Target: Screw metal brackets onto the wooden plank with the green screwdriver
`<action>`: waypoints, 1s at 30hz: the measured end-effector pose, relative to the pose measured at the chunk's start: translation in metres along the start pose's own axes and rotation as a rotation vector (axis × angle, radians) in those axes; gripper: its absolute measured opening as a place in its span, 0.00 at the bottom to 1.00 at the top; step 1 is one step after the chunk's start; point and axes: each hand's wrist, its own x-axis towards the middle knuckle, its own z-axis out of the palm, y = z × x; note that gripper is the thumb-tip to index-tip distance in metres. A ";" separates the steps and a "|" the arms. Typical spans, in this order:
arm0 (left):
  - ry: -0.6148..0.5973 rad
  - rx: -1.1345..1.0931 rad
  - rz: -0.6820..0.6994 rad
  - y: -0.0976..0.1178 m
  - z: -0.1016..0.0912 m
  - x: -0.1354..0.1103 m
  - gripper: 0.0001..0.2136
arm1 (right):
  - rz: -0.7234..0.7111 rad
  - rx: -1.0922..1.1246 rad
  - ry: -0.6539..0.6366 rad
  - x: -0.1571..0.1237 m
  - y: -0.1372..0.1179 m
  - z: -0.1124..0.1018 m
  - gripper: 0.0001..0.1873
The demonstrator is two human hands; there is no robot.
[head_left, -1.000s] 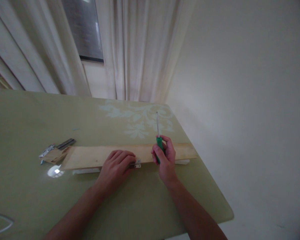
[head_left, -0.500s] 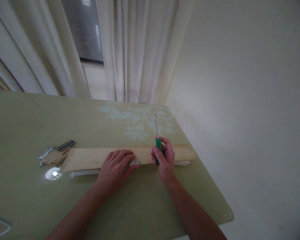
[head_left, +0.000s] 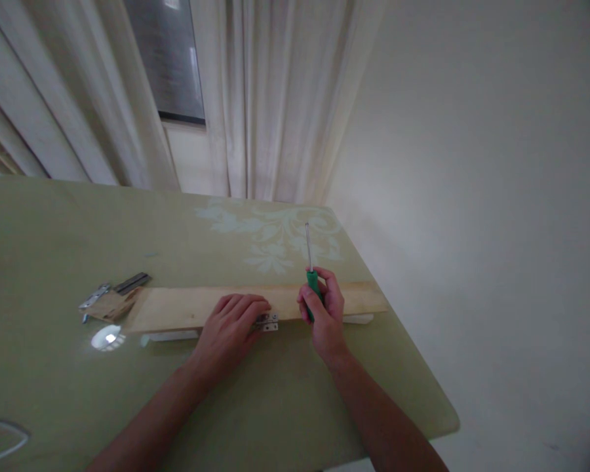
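Observation:
A long pale wooden board [head_left: 187,307] lies across the green table [head_left: 49,229]. My left hand [head_left: 231,328] rests flat on the board's near edge, fingers stretched out, its fingertips touching a small metal hinge [head_left: 268,322]. Just to the right, my right hand [head_left: 324,308] is closed around the green handle of a screwdriver [head_left: 313,278], whose metal shaft points up and away from me.
More metal hinges [head_left: 113,290] and a small wood piece [head_left: 109,305] lie at the board's left end. A bright light reflection [head_left: 107,338] shows on the tabletop. Curtains hang behind the table. The table's right edge drops off to the floor.
The hinge under my left fingertips lay folded flat half a second ago and now shows open again. Both hands stay almost in place.

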 end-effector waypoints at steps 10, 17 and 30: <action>0.648 -0.084 -0.030 0.008 -0.022 -0.003 0.18 | -0.001 0.008 0.010 0.000 -0.002 0.000 0.18; 0.182 0.131 0.060 0.009 -0.010 0.004 0.11 | -0.024 0.016 -0.026 0.003 -0.002 0.000 0.19; 0.160 0.028 0.221 0.000 0.010 0.001 0.06 | -0.216 -0.275 0.070 0.021 0.000 -0.011 0.19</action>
